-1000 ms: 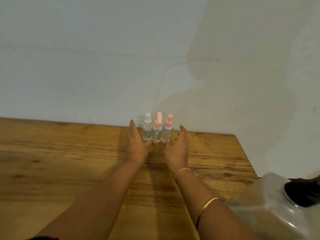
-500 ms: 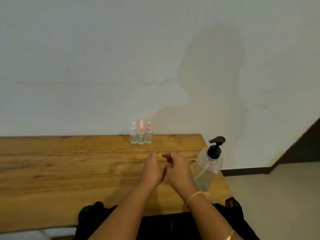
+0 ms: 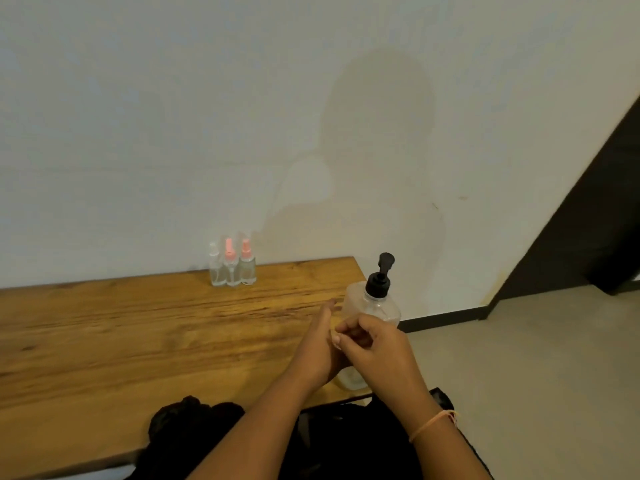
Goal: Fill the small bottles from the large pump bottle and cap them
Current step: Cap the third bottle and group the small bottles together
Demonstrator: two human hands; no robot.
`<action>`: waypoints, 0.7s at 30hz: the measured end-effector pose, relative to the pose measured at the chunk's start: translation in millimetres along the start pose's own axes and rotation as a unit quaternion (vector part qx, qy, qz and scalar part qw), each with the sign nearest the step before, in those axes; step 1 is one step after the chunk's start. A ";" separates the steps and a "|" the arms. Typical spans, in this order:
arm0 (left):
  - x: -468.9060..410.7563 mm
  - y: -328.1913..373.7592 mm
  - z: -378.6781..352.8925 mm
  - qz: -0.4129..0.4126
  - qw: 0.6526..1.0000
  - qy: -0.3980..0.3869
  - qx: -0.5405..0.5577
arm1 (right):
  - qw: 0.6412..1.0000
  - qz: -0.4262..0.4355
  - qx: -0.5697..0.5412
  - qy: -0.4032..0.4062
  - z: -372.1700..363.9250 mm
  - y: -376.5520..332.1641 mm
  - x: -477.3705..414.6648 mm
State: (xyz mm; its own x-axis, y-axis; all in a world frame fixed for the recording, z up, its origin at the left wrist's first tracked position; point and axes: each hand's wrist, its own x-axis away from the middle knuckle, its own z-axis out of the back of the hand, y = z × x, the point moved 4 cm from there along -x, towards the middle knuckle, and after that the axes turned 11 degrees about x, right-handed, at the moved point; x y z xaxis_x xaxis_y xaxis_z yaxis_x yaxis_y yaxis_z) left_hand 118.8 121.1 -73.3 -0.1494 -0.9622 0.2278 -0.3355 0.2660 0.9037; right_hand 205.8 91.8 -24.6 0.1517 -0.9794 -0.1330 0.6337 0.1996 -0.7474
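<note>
Three small clear bottles (image 3: 232, 268) stand side by side at the table's back edge against the wall, one with a white cap and two with pink caps. The large clear pump bottle (image 3: 375, 304) with a black pump stands near the table's right front corner. My left hand (image 3: 320, 344) and my right hand (image 3: 377, 348) meet directly in front of its body and hide most of it. My left fingers are straight. My right fingers are loosely curled, with nothing seen between them. Whether either hand touches the pump bottle cannot be told.
The wooden table (image 3: 121, 341) runs along a white wall (image 3: 242, 133) and ends at the right just past the pump bottle. Grey floor (image 3: 536, 358) and a dark doorway (image 3: 609, 220) lie to the right. Dark clothing (image 3: 194, 420) shows below the table's front edge.
My hands left the small bottles and drew back toward the table's front right. The view pulled back and turned right, so the pump bottle now sits behind my hands.
</note>
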 end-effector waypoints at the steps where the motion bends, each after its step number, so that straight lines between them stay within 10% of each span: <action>1: -3.0 -0.8 -2.4 -0.007 1.000 -0.011 0.008 | 1.000 -0.002 -0.006 -0.002 1.7 1.7 -0.5; 7: -16.1 -7.9 -6.3 -0.033 0.996 -0.024 0.075 | 0.999 0.007 -0.040 -0.002 3.4 6.9 -2.9; 21: -22.2 5.3 22.5 -0.018 0.974 -0.091 -0.205 | 0.979 0.056 -0.129 0.150 29.8 29.8 -10.2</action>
State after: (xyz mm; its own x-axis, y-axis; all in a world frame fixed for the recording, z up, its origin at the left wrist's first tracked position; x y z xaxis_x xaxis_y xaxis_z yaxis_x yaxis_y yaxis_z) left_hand 99.4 145.2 -81.7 -0.3189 -0.9344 0.1589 0.0513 0.1504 0.9873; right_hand 245.8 108.6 -26.0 -0.0445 -0.9244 -0.3789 0.4068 0.3297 -0.8520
